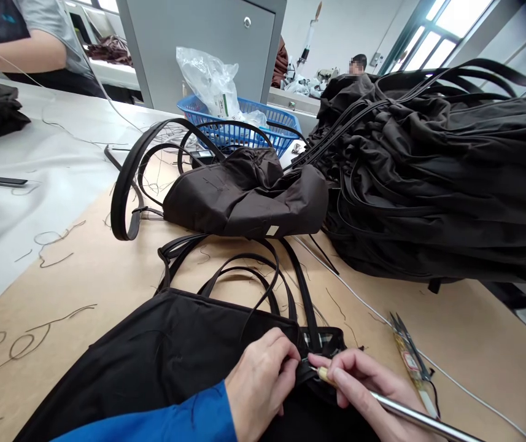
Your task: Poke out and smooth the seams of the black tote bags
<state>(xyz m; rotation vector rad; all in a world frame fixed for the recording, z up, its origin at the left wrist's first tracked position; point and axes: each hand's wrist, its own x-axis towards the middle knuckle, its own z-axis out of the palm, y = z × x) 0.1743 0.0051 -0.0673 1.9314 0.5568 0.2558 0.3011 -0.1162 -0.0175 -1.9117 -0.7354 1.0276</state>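
Note:
A black fabric bag (161,356) lies in front of me, its flat black straps (306,294) looping away across the table. My left hand (260,380) pinches the bag's top edge where a strap joins it. My right hand (355,383) is close beside it, shut on a slim steel pen-like tool (410,411) with a pale yellow tip. That tip touches the strap join, and the exact contact point is hidden by my fingers. A blue sleeve (152,420) covers my left forearm.
Small yarn snips (407,350) lie to the right on the tan table top (78,307), with loose thread scraps around. Another dark bag (244,196) and a large heap of dark bags (437,178) sit ahead. Behind them are a blue basket (244,120) and a co-worker's arm (18,52).

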